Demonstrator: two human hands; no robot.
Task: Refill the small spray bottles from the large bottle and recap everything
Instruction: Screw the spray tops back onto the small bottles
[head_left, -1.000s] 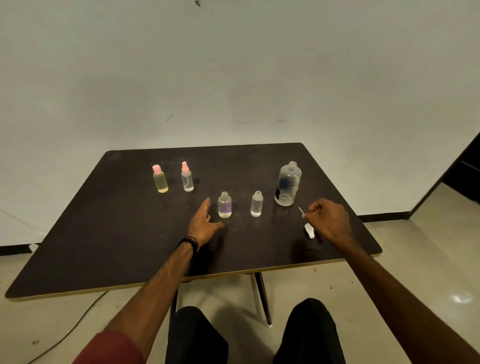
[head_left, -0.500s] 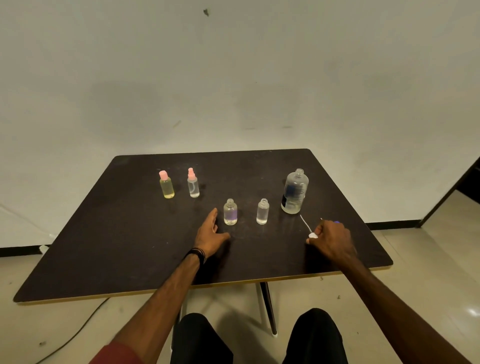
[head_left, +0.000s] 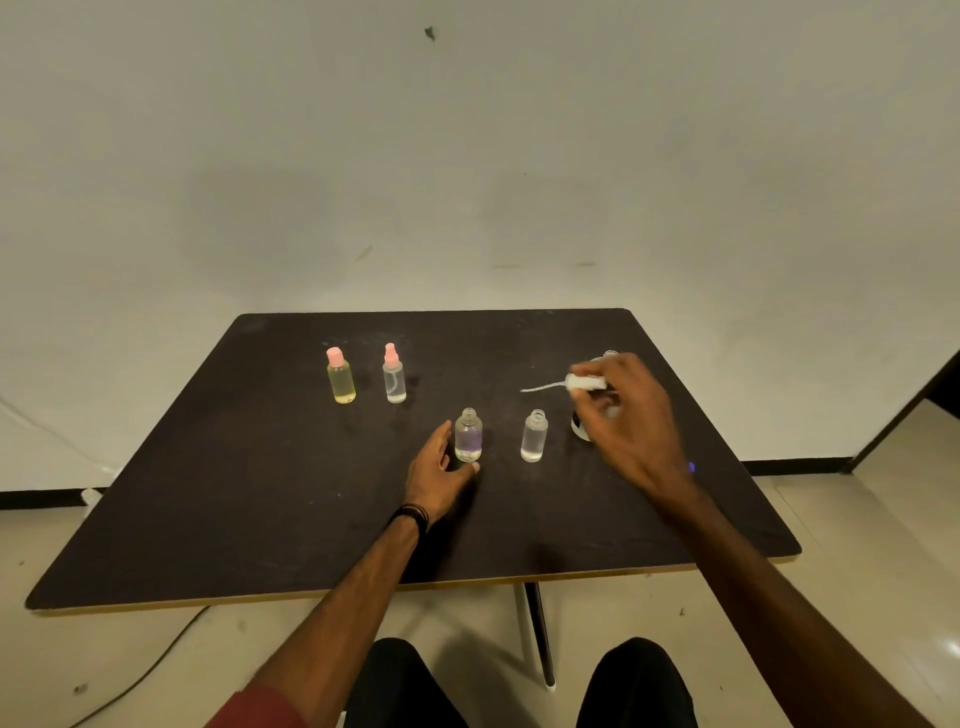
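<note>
Two uncapped small clear bottles stand mid-table: one with a purple tint (head_left: 468, 435) and a slimmer one (head_left: 533, 436) to its right. My left hand (head_left: 438, 474) rests on the table with thumb and fingers spread around the base of the tinted bottle. My right hand (head_left: 626, 415) is lifted above the table and pinches a white spray cap (head_left: 584, 382) whose thin dip tube points left. The large clear bottle (head_left: 581, 428) stands behind that hand, mostly hidden; only its neck and base corner show.
At the back left of the dark table (head_left: 260, 493) stand a yellow bottle with a pink cap (head_left: 341, 376) and a clear spray bottle with a pink sprayer (head_left: 394, 374). A small blue object (head_left: 691, 467) peeks out beside my right wrist. A cable runs on the floor at left.
My right hand has picked the white spray cap up off the table near the right edge and raised it up and leftward, in front of the large bottle. My left hand stays by the tinted bottle.
</note>
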